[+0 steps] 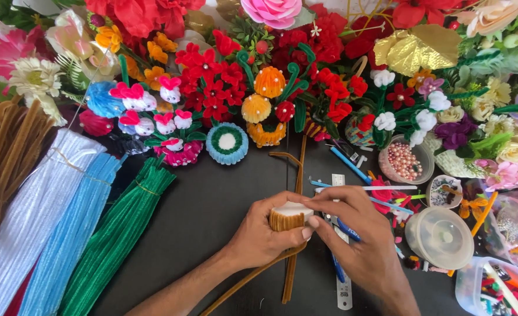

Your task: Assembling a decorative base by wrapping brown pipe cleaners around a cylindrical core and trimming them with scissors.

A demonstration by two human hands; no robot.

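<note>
Holding the brown coil (286, 219) tight, left hand (263, 234) and right hand (361, 237) pinch it; loosening fingers might unwind it.

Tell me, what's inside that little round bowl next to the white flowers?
The round bowl holds many small pinkish pearl beads, piled together. Whatever lies beneath the top beads is covered.

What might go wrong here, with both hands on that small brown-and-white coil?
The left hand and right hand pinch the coil; a slip may loosen its brown winding. The long brown stems trailing beneath may snag the ruler. The open bowl of beads sits near enough to get knocked.
</note>
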